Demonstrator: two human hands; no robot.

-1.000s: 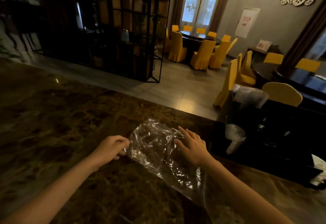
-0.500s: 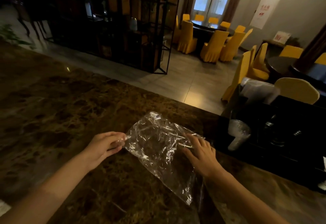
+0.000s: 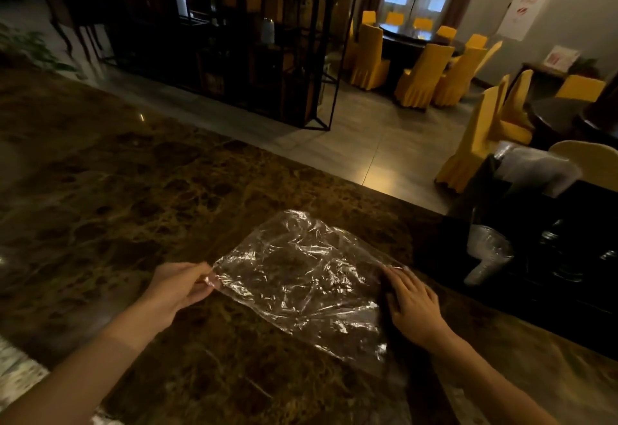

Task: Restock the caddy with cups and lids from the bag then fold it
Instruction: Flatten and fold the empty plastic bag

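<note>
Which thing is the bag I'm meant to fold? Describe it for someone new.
On the brown marble counter, left of the black caddy, lies the bag: a flat, crinkled sheet of clear plastic. The left hand pinches its left corner; the right hand presses its right edge.

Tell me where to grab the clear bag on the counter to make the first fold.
Pinch the plastic bag at its left corner, coming from the left, where the left hand already pinches it. It lies flat and the right hand pins the opposite edge.
</note>
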